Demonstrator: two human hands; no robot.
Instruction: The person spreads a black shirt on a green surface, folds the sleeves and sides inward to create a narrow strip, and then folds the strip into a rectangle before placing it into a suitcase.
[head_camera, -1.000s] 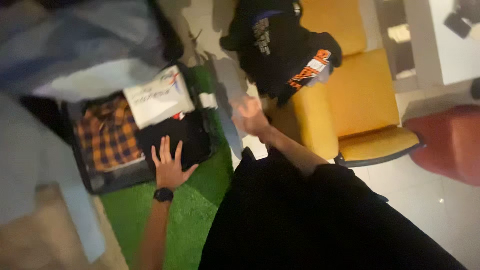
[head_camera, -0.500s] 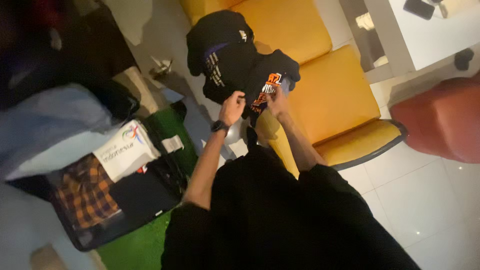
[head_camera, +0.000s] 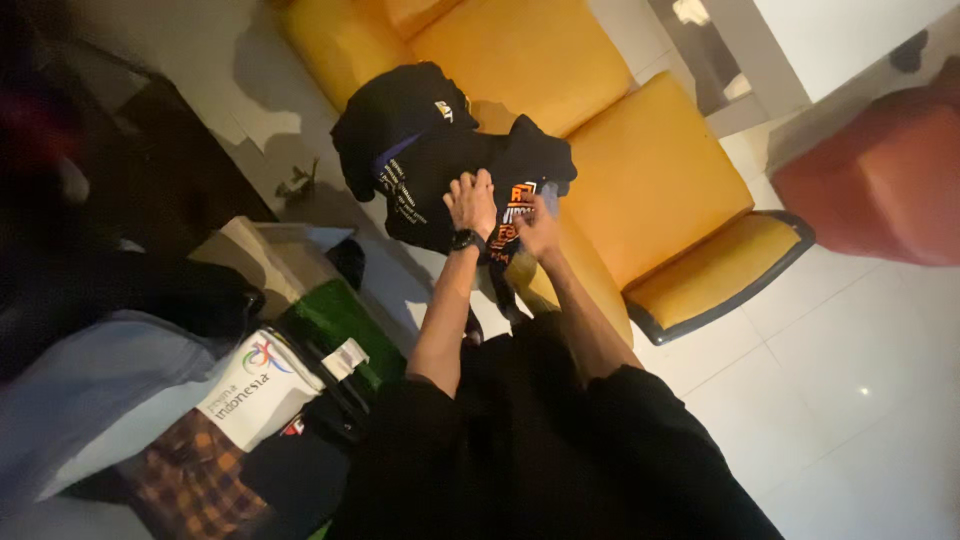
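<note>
From the head camera, a pale tiled floor (head_camera: 850, 400) is seen at the right, and a yellow armchair (head_camera: 640, 170) with a dark base rim is set on it. A pile of black garments (head_camera: 420, 150) is draped over the near arm and seat of the chair; orange lettering is printed on the topmost piece, and a small light patch is seen on another. The left hand (head_camera: 472, 203), with a dark watch (head_camera: 464, 240) worn at its wrist, is laid flat and open on the black cloth, fingers spread. The right hand (head_camera: 538, 228) is placed just beside it on the orange print; whether cloth is pinched there cannot be told. A red-brown rounded seat (head_camera: 880, 170) is seen at the upper right, well apart from the chair, beside a white table (head_camera: 830, 40). At the lower left an open suitcase (head_camera: 340, 400) is laid on a green mat (head_camera: 335, 315); a checked orange and dark cloth (head_camera: 190, 485) and a white bag (head_camera: 255, 390) are packed inside it. The far left is dark and blurred.
</note>
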